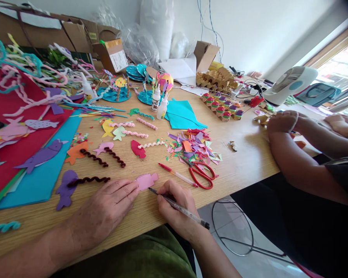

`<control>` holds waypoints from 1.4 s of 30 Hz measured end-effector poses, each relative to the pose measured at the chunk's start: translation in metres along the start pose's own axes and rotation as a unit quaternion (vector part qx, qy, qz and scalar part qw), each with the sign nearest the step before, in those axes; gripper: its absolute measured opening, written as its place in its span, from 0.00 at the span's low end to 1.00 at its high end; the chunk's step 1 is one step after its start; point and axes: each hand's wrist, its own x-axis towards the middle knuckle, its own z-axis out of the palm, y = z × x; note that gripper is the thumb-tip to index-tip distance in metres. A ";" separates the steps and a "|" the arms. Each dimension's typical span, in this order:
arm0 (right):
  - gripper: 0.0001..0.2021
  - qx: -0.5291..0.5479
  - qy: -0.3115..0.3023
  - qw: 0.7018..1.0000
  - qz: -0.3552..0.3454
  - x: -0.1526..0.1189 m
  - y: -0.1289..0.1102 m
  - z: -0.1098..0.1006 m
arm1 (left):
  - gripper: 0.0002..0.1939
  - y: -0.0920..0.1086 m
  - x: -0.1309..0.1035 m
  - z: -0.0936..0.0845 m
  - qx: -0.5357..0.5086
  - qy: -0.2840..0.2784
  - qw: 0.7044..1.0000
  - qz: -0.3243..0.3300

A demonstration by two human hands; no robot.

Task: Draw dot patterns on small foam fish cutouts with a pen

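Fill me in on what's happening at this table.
Someone's left hand lies flat, fingertips against a pink cutout. The right hand grips a pen, its tip at the cutout's near edge. Scissors lie beside paper scraps, unheld. Another person's arm rests at the table's right.

Wearer's hands point(107, 208): 2
Cutout between them point(146, 182): 1
Pens nearby point(178, 175): 2
Scissors point(201, 173): 1 pair
Glue bottles point(162, 108): 3
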 end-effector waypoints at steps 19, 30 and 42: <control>0.04 0.010 -0.078 0.997 -0.003 0.002 -0.002 0.000 | 0.17 0.002 0.006 -0.002 0.007 0.013 1.000 0.005; 0.04 0.010 -0.076 0.997 -0.009 0.003 -0.003 -0.001 | 0.17 0.003 0.008 -0.004 0.006 0.019 1.000 0.000; 0.05 0.015 -0.073 0.997 -0.016 0.003 -0.002 0.000 | 0.16 0.002 0.005 0.000 0.004 0.020 1.000 -0.004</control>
